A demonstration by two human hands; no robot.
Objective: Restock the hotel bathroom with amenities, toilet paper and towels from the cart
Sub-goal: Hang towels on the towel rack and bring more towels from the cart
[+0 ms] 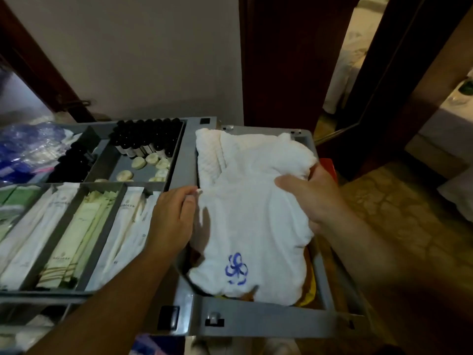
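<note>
towel [250,213] looked soft, limp, light | left hand [171,221] fingers [189,203] pinched left edge | right hand [314,198] fingers [288,182] clutched bunched right edge

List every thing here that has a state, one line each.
white towel, bunched, held by both hands over the grey bin
left hand, grips the towel's left edge
right hand, grips the towel's right side
grey bin, open-topped, linen inside
dark bottles, upright, packed together in one compartment
round soaps, lying loose beside the bottles
wrapped packets, lying in rows in near compartments
</note>
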